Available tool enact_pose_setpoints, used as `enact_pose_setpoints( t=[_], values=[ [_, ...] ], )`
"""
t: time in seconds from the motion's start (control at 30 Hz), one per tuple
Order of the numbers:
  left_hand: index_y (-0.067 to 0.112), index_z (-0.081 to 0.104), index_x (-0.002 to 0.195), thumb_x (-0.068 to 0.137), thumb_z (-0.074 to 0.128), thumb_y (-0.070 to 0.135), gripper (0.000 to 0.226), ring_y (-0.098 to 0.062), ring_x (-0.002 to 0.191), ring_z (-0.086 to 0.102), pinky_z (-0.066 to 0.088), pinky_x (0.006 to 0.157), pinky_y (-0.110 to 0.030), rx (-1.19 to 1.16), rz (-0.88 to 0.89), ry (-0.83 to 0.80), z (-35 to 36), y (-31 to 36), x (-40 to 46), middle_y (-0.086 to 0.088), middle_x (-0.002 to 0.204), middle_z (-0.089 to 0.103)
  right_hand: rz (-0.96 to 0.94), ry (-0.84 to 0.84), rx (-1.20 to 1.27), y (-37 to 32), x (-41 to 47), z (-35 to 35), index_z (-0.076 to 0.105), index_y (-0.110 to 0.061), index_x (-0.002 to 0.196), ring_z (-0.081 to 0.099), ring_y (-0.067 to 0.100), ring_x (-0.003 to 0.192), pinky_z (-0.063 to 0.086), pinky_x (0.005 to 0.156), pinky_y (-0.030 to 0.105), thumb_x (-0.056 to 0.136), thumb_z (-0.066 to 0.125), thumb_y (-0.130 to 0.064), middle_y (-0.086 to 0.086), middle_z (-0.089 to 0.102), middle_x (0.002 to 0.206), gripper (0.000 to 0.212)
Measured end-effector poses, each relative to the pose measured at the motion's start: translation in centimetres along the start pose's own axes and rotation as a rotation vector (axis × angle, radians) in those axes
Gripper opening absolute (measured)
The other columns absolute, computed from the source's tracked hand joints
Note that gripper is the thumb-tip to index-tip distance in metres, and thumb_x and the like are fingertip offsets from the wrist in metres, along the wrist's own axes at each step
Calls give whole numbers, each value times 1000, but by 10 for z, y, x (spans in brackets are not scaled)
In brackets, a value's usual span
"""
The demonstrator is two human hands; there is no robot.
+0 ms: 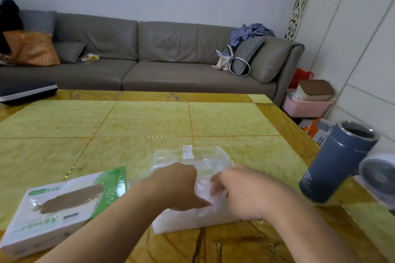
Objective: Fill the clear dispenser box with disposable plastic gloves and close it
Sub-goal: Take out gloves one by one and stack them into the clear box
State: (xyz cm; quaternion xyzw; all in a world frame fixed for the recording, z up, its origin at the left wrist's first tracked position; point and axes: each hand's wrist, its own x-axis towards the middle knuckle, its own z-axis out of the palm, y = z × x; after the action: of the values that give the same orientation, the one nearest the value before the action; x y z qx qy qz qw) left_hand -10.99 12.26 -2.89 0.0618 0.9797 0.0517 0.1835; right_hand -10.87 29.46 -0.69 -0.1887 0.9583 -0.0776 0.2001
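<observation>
The clear rectangular plastic dispenser box sits on the yellow-green tiled counter just in front of the person, its transparent lid apparently tipped back on the far side, though the clear plastic makes this hard to read. A white stack of thin disposable plastic gloves fills the near part of the box, and the green-and-white glove package lies just beside it on the person's left. The step in hand looks like settling the gloves into the box. To do it well, the stack should be pressed flat and its edges tucked below the rim, so nothing catches when the lid comes down. Both forearms reach in from the near edge and meet over the stack. The left hand lies knuckles up, fingers curled down onto the gloves. The right hand faces it, fingertips pinching the crumpled film between them.
</observation>
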Motion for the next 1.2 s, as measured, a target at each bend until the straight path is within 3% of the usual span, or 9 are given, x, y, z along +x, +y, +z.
enact_pose_setpoints(
  t=[0.17,0.27,0.4,0.53,0.77,0.87,0.97,1.13,1.2],
  values=[
    [21,59,126,85,66,68,62,-19,100,64,54,82,-32,18,17,52,3,4,4,3,115,64,3,195,97,-6,2,-3,76,-14,117,65,30,122,57,100,49,85,40,4,6,69,132,52],
    [28,59,124,82,65,73,62,-15,96,65,57,82,-35,-61,60,73,6,0,6,8,104,65,-5,211,155,-10,10,1,79,-13,100,72,28,100,62,89,48,90,44,2,8,73,115,39],
    [33,56,132,84,68,62,58,-2,101,62,54,91,-27,-299,115,43,2,-13,-1,19,110,63,56,120,71,-7,18,6,77,-23,114,70,23,92,62,84,39,96,54,-6,2,65,115,34],
    [36,65,129,98,53,30,34,2,104,62,52,93,-21,-432,187,127,-14,-13,-14,22,113,66,93,62,104,-2,16,0,55,-41,147,67,15,104,61,85,32,95,58,-15,-8,57,138,58],
    [20,60,113,104,44,29,21,-18,103,59,46,73,-30,0,55,209,-1,-1,-5,3,114,54,72,-53,68,-2,8,-11,37,-43,160,64,18,119,55,87,29,94,54,5,-2,56,146,84],
    [19,58,107,102,43,23,16,-21,99,62,45,70,-30,22,-18,144,5,-6,0,2,108,54,68,-39,53,1,7,-15,36,-46,160,63,21,117,45,63,20,93,46,12,1,54,150,89],
    [23,58,125,107,37,38,31,-21,110,61,52,90,-35,-91,-29,52,5,-12,4,1,123,60,74,-41,63,8,11,-14,37,-50,158,60,11,89,39,49,16,96,59,2,-3,58,146,84],
    [25,47,148,95,31,79,77,-18,126,55,44,104,-36,-245,-37,-66,-8,-3,-5,4,146,54,54,2,28,5,25,-2,36,-44,159,50,19,141,49,103,30,89,83,-35,-12,38,165,85],
    [25,32,157,87,40,85,92,-17,129,54,44,103,-34,-204,-27,-121,-11,2,-10,4,152,50,50,-15,-26,3,33,2,37,-41,159,54,20,136,53,97,31,88,83,-27,-10,39,164,86]
  ],
)
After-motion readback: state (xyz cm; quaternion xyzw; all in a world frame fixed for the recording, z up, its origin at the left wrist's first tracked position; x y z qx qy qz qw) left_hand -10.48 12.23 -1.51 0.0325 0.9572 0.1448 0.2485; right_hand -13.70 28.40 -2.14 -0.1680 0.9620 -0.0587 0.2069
